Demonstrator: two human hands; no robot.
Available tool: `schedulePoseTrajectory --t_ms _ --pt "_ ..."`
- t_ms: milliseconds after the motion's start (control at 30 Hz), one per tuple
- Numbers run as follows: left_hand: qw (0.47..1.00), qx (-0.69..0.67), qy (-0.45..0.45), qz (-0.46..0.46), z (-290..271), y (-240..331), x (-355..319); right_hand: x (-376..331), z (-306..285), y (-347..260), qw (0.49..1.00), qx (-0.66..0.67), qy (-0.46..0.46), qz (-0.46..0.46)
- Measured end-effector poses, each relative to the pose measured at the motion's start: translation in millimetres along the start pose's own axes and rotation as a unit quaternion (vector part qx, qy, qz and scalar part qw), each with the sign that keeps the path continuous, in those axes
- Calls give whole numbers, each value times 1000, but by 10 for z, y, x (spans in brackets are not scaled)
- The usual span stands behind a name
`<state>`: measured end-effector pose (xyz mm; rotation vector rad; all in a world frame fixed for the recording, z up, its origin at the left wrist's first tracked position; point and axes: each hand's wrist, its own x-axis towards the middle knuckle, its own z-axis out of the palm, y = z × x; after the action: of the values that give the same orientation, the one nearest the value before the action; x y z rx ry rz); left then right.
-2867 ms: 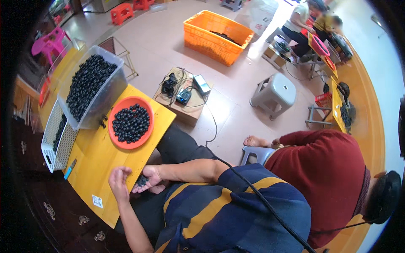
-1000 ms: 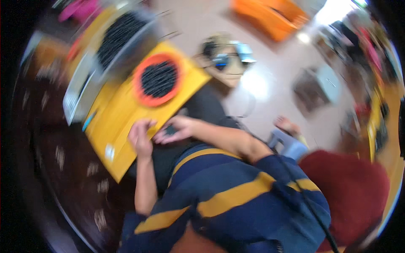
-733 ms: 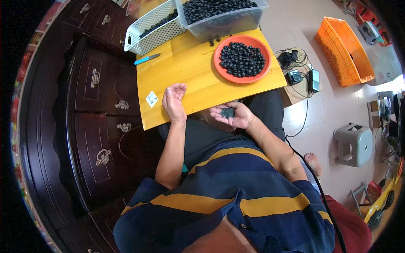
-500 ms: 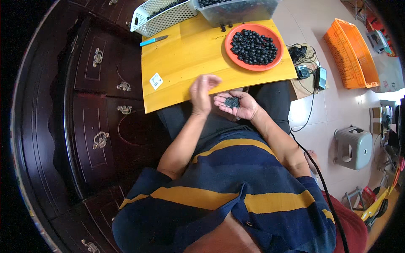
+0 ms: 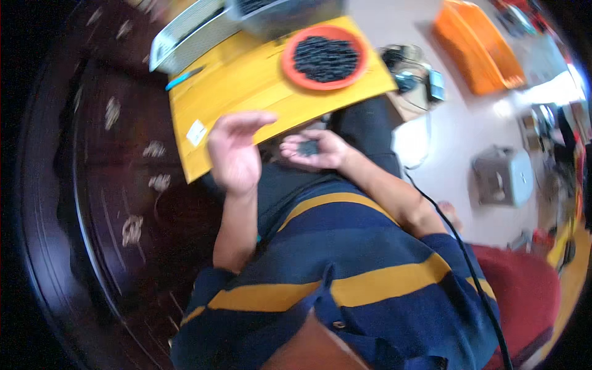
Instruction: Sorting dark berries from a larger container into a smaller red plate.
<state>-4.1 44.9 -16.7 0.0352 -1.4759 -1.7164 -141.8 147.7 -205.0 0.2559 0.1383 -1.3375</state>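
My right hand is turned palm up just off the table's near edge, above my lap. A small heap of dark bits rests in its palm and is held there by the slightly cupped fingers. To its left, my left hand is raised, blurred by motion, with fingers loosely bent and nothing visible in them. Beyond both hands stands the yellow tabletop. On its far right an orange-red plate carries many round black beads or berries.
A knife with a blue handle and a white label lie on the tabletop. Behind are a white perforated basket and a clear tub. Dark drawers stand left; an orange crate and a grey stool stand right.
My left hand has moved left and up, away from my right palm. The view has shifted, so the table and plate appear farther left. The bits stay in my right palm.
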Motion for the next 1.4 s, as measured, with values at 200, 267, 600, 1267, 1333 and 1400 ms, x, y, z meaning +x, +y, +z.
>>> schedulePoseTrajectory --t_ms 200,267,600,1267,1333,1400 --pt "899 292 -326 35 578 -572 -225 26 -432 -243 990 -38 34 -135" --pt "910 224 -345 44 1048 -528 -226 -276 -505 -90 983 -38 48 -173" --pt "831 -58 -551 -36 2747 516 25 -1865 -751 646 984 -22 78 -159" --pt "757 102 -642 -61 2186 395 -217 -467 261 291 993 33 86 -72" --pt "707 51 -703 -48 2240 586 -106 -517 170 240 990 42 103 -87" --pt "645 -33 -760 -65 2231 647 -144 -525 102 222 987 48 121 -90"
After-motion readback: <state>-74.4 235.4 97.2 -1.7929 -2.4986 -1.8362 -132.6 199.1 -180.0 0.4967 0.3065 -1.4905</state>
